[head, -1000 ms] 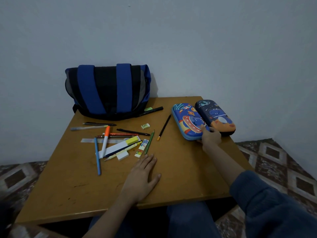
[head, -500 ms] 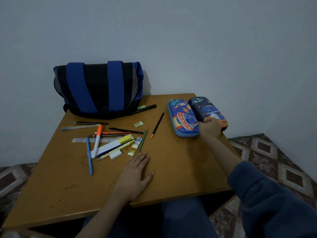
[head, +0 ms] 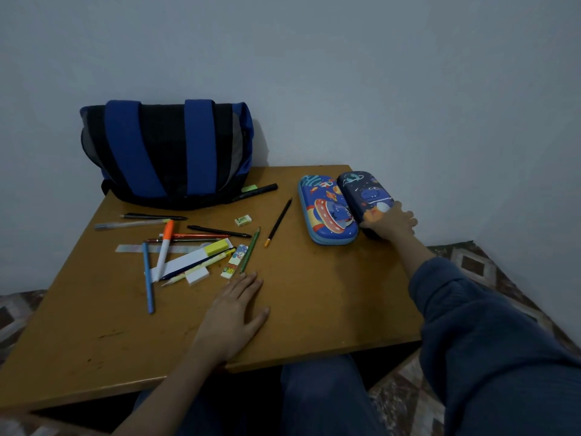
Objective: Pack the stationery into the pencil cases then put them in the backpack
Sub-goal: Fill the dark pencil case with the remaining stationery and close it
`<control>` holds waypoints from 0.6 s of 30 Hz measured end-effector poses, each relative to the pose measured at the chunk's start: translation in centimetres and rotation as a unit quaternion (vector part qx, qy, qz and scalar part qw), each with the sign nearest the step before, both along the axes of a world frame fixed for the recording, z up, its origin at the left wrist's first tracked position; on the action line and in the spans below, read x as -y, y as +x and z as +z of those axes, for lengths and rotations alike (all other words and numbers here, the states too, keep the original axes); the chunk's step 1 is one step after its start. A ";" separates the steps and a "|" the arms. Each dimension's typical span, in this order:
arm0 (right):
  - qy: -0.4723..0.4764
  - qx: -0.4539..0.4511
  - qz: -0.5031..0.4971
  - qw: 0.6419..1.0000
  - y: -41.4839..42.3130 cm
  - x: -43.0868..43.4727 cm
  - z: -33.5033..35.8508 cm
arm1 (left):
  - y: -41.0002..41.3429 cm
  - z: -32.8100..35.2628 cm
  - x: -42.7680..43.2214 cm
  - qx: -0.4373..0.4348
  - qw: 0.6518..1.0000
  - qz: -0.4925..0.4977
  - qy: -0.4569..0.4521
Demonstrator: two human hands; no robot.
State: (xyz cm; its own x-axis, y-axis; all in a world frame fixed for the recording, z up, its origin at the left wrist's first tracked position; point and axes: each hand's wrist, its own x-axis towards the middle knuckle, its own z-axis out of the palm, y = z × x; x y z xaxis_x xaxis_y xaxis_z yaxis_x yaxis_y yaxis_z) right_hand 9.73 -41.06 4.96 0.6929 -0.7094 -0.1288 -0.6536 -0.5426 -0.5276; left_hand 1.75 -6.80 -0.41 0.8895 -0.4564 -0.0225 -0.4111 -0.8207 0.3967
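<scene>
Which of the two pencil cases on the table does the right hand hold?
The dark navy hard-shell pencil case, the right one of the pair: the right hand curls round its near end. The lighter blue flying-saucer pencil case beside it is not held.

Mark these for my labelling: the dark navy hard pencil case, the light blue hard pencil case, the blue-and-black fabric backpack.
dark navy hard pencil case (head: 361,190), head view, lid's far half.
light blue hard pencil case (head: 327,210), head view, lid centre.
blue-and-black fabric backpack (head: 162,146), head view, black centre panel.

I see the backpack (head: 166,152) striped blue and black at upper left, planets printed on the light blue pencil case (head: 327,212), the navy pencil case (head: 361,190) right of it, and the ochre table (head: 314,294).
</scene>
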 end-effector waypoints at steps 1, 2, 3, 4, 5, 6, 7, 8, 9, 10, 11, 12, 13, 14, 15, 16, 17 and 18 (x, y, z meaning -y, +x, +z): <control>0.003 -0.014 0.017 1.000 0.0 0.2 -0.2 | 0.0 0.0 0.0 0.001 1.000 0.000 0.000; 0.004 -0.023 0.029 0.999 0.1 0.4 -0.4 | 0.0 0.0 0.0 0.002 1.000 0.000 0.000; 0.004 -0.027 0.034 0.999 0.1 0.6 -0.4 | 0.0 -0.1 0.0 0.002 1.000 0.000 0.000; 0.004 -0.027 0.035 0.999 0.2 0.7 -0.4 | 0.1 -0.1 -0.1 0.000 1.000 -0.001 0.000; 0.000 -0.026 0.035 0.999 0.2 0.8 -0.4 | 0.1 -0.1 -0.1 -0.002 1.000 -0.001 0.001; -0.010 -0.027 0.035 0.999 0.1 0.8 -0.3 | 0.1 0.0 -0.1 -0.003 1.000 -0.001 0.000; -0.019 -0.028 0.035 0.999 0.0 0.8 -0.4 | 0.1 0.0 -0.1 -0.004 1.000 -0.001 -0.001; -0.028 -0.027 0.037 0.999 0.0 0.8 -0.5 | 0.1 0.0 -0.1 -0.006 1.000 -0.001 -0.001; -0.036 -0.023 0.040 0.998 -0.1 0.7 -0.5 | 0.0 0.1 -0.1 -0.007 1.000 -0.001 -0.002; -0.038 -0.021 0.043 0.998 -0.2 0.6 -0.6 | 0.0 0.1 -0.1 -0.007 1.000 -0.001 0.000; -0.039 -0.019 0.045 0.998 -0.2 0.6 -0.7 | -0.1 0.1 -0.1 -0.009 1.000 0.000 0.001; -0.040 -0.018 0.044 0.998 -0.3 0.6 -0.6 | -0.1 0.2 -0.1 -0.010 1.000 0.000 0.003; -0.042 -0.018 0.044 0.998 -0.3 0.5 -0.4 | -0.2 0.3 -0.1 -0.012 1.000 0.001 0.003; -0.043 -0.013 0.042 0.998 -0.4 0.4 -0.1 | -0.2 0.3 -0.1 -0.012 1.000 0.002 0.002; -0.044 -0.004 0.035 0.998 -0.4 0.4 0.2 | -0.2 0.3 -0.1 -0.011 1.000 0.002 0.003; -0.046 0.006 0.030 0.998 -0.4 0.3 0.6 | -0.2 0.3 -0.2 -0.013 1.000 0.001 0.007; -0.042 0.019 0.028 0.999 -0.6 0.1 1.0 | -0.2 0.4 -0.2 -0.015 1.000 -0.001 0.012; -0.034 0.036 0.023 0.998 -0.7 0.0 1.5 | -0.2 0.4 -0.1 -0.017 1.000 -0.002 0.014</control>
State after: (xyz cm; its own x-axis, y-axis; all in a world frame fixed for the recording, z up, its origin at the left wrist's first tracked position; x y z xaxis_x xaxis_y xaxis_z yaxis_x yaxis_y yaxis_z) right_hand 9.08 -41.03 6.41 0.7307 -0.6821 -0.0296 -0.5887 -0.6076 -0.5331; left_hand 1.58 -6.65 -0.05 0.8865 -0.4581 -0.0648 -0.4008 -0.8304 0.3869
